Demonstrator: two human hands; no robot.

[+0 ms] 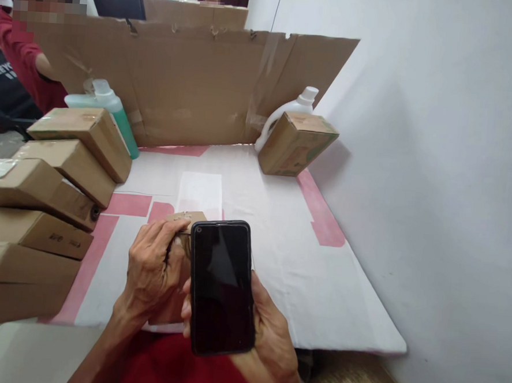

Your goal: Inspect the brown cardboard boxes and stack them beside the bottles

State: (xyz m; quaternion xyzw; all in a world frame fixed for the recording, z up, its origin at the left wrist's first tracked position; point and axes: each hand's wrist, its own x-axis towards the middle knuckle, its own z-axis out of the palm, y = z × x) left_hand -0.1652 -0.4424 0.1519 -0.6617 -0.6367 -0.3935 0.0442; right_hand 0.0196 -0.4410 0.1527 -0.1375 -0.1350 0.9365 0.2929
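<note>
Phone (222, 287) in grip of right hand (275, 340), beside left hand (153, 261) with fingers around cardboard box (197, 215).

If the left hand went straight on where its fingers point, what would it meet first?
Likely the box that the left hand seems to touch; the phone looks next in line, though depth is unclear.

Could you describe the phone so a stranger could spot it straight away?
Find the table with the white-and-pink covering. At its near edge, look for the person's right hand, holding the phone with its screen facing the camera. Its glossy black face sets it apart from the brown cardboard box at the left hand.
</note>
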